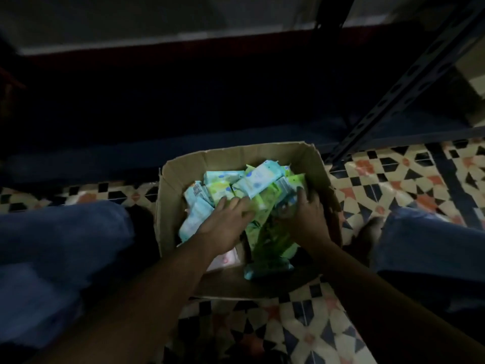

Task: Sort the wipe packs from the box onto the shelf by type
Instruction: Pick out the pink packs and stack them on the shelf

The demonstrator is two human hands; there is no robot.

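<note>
Forearms are seen entering from the bottom of the frame, two of them, meeting over an open cardboard box point(173, 177) at the centre. Two knees in blue trousers point(60, 232) flank the box at the left and right edges, leaving only narrow strips of patterned floor tile point(380, 179) between cloth and cardboard. The left hand point(225, 224) is laid with fingers spread and nearly straight on the heap of wipe packs point(259, 179), touching the green ones without gripping. The right hand point(309, 216) is curled around the right side of a bundle of green packs point(265, 232) and presses close to the box's right wall; how many packs it grips cannot be told. The heap holds pale blue packs towards the upper left and green packs in the middle and lower right, with one pinkish pack point(225, 258) showing beneath the left wrist; an exact count is prevented by blur and overlap. Some bare box wall is left visible above the heap on the far side. Beyond the box, a dark shelf point(236, 137) spans the frame, its lower bay lost in shadow, and one perforated metal upright point(409, 85) slants across the upper right.
</note>
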